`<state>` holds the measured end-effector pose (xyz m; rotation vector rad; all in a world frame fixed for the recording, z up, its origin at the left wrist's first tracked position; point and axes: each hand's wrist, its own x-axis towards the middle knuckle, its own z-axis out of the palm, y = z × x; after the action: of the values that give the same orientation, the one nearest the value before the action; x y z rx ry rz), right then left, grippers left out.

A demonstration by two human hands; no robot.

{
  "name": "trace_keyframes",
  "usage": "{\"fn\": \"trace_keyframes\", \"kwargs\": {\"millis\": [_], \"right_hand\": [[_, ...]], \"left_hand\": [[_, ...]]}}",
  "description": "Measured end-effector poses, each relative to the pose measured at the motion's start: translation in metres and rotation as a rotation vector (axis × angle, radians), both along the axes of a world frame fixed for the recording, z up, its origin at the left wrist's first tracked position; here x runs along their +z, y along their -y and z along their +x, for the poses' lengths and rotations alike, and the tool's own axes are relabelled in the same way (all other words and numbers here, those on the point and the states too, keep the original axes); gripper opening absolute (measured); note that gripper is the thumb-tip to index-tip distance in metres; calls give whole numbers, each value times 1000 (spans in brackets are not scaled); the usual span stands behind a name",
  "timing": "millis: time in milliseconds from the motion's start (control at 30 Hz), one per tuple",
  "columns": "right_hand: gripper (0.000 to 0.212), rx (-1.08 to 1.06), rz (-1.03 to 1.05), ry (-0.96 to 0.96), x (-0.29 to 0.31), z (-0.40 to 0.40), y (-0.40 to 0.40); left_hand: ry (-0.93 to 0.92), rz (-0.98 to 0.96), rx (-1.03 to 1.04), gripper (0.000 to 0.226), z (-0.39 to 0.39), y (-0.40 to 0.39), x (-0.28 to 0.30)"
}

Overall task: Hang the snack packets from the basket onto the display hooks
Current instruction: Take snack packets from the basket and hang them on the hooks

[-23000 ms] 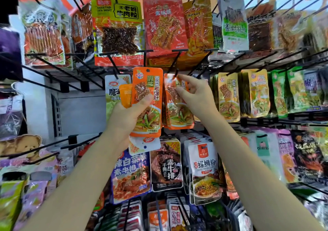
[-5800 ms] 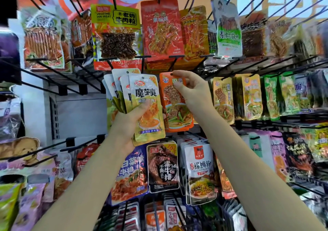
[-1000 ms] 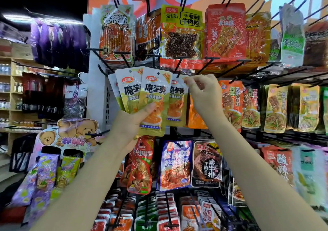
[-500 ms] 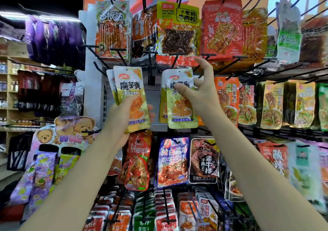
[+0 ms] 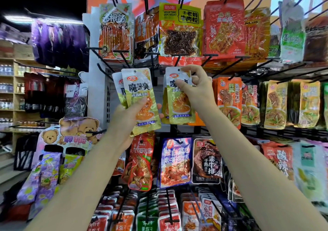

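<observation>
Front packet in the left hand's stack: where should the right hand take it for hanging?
Pinch the front packet at its white top strip beside the punched hole, coming from the right. The left hand covers its lower half, and the top stands free.

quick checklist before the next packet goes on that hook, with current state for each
1. Right hand pinches the top of a yellow-green foil snack packet at the hook: ok.
2. That packet's punched hole threaded on the black wire hook: cannot tell, fingers cover it.
3. Left hand has a firm grip on the spare yellow-green packets: ok.
4. Hang hole of the front spare packet visible and uncovered: ok.
5. Spare packets face front, upright: ok.
6. Room left on the hook: cannot tell.
</observation>
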<state>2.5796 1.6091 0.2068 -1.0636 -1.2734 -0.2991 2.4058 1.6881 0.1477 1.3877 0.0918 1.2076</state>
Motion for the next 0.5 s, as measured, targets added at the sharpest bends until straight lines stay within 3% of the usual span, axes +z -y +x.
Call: {"fn": "trace_keyframes", "kwargs": {"millis": [400,500], "right_hand": [[35,-83,-7,76,6,2,-2],[41,-169,-89,72,10,2,-2]], "left_hand": [[-3,-15,-3,28,7,-3,0],[-6,-6,16,47,7,-5,0]]}}
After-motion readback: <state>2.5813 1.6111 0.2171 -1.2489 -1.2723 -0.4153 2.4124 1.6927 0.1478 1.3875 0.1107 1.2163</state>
